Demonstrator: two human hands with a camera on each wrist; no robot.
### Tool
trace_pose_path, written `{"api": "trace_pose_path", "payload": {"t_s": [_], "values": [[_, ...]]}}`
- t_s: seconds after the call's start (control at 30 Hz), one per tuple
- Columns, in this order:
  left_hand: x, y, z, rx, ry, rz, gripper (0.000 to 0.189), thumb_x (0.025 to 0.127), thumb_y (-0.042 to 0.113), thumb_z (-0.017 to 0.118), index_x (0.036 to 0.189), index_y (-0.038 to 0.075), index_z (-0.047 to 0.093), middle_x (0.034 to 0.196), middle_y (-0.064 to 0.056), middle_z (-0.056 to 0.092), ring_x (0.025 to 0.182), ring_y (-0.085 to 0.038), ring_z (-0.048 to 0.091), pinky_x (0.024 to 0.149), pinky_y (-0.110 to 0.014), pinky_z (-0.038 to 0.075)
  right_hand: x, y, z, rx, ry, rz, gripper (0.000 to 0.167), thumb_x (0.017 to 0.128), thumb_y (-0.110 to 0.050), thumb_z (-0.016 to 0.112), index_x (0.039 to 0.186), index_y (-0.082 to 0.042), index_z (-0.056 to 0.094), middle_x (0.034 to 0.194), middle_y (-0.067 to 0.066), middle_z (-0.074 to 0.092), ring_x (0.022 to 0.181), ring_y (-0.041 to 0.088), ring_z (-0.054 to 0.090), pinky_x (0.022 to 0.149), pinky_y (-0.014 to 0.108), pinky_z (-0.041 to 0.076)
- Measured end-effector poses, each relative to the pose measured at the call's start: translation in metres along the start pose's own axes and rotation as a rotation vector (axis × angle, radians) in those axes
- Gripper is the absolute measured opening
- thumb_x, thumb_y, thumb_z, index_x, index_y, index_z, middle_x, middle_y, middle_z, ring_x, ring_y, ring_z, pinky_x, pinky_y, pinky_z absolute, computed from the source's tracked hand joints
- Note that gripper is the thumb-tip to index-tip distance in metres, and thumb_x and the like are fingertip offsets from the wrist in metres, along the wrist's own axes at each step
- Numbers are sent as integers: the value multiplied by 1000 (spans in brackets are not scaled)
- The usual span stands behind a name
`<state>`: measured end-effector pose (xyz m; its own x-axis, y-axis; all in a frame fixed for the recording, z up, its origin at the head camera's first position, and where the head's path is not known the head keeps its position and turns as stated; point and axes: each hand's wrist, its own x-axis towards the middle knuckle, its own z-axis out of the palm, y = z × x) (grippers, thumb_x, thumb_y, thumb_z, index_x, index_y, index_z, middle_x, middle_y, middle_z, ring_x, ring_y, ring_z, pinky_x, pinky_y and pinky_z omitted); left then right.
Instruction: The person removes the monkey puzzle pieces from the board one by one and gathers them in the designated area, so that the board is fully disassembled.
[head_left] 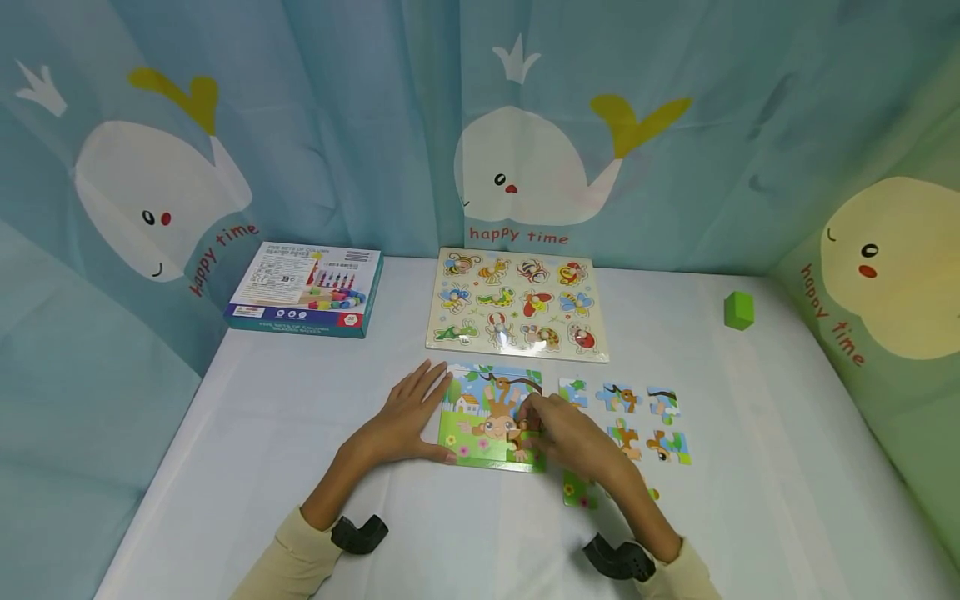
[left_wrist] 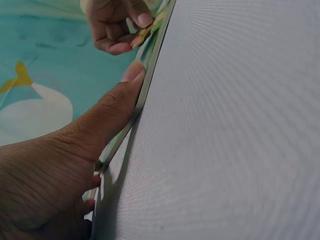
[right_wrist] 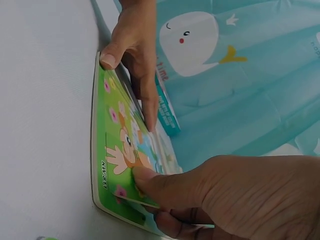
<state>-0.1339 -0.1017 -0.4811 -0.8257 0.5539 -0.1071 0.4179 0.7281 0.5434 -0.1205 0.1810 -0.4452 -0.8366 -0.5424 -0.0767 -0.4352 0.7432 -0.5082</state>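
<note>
A picture puzzle board (head_left: 468,437) showing a monkey, a house and flowers lies on the white table. My left hand (head_left: 405,421) rests at its left edge, fingers spread and straight; in the left wrist view the thumb (left_wrist: 112,107) lies along the board's side. Over the lower right corner of the board, my right hand (head_left: 573,437) pinches a puzzle piece (right_wrist: 120,177) between thumb and fingers. Green ground and a monkey's hand are printed on that piece, which overlaps the board in the right wrist view.
Several loose puzzle pieces (head_left: 670,447) lie right of the board, some partly hidden by my right arm. Behind it is an insect peg puzzle (head_left: 517,304). A boxed toy set (head_left: 303,289) sits back left, a green block (head_left: 738,310) back right. A whale-print curtain (head_left: 420,125) surrounds the table.
</note>
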Motion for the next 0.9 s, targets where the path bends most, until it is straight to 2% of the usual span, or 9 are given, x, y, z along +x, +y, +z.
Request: {"api": "trace_pose_path", "payload": {"t_s": [0.1, 0.23, 0.37, 0.5, 0.6, 0.77, 0.9], "values": [[0, 0, 0, -4, 7, 9, 118, 70, 55, 82, 155, 2, 19, 165, -14, 8, 152, -37, -2, 119, -59, 9, 0, 1, -1, 13, 2, -20, 24, 86, -12, 75, 103, -11, 58, 84, -4, 55, 78, 9, 47, 66, 23, 44], [0, 0, -1, 0, 2, 5, 118, 71, 55, 81, 155, 3, 19, 165, -13, 7, 152, -36, -3, 120, -58, 8, -1, 1, -4, 113, -3, -16, 20, 89, -9, 71, 105, -8, 59, 87, -3, 59, 77, 8, 52, 67, 23, 47], [0, -1, 0, 2, 1, -3, 118, 70, 57, 81, 156, 3, 19, 165, -13, 7, 152, -35, -3, 120, -57, 7, -4, 4, -6, 205, -10, 1, 7, 91, -8, 68, 94, -9, 62, 84, -4, 62, 76, 5, 54, 68, 23, 48], [-1, -1, 1, 2, 5, -4, 118, 70, 58, 81, 155, 3, 19, 165, -12, 7, 152, -35, -3, 120, -58, 7, -8, 8, -10, 246, -6, 3, 9, 93, -12, 66, 86, -10, 61, 80, -4, 62, 71, 5, 52, 63, 22, 45], [-1, -1, 2, -1, 5, -2, 118, 70, 58, 80, 155, 3, 19, 165, -13, 8, 152, -35, -3, 120, -58, 8, -12, 11, -13, 323, 10, 3, 8, 95, -15, 64, 92, -7, 62, 82, 1, 65, 69, 9, 58, 62, 22, 48], [-1, 0, 1, 5, 9, 0, 118, 70, 58, 80, 155, 3, 20, 165, -13, 8, 152, -35, -3, 120, -58, 8, -23, 19, -22, 498, 62, -2, 17, 98, -10, 57, 108, 3, 59, 84, 12, 65, 67, 20, 68, 64, 31, 55], [-1, 0, 2, 11, 5, -8, 118, 70, 58, 80, 156, 4, 19, 165, -12, 7, 153, -34, -4, 120, -57, 7, -38, 27, -32, 506, 137, 25, 24, 101, -9, 52, 119, 6, 56, 84, 13, 61, 60, 19, 63, 54, 31, 52]]}}
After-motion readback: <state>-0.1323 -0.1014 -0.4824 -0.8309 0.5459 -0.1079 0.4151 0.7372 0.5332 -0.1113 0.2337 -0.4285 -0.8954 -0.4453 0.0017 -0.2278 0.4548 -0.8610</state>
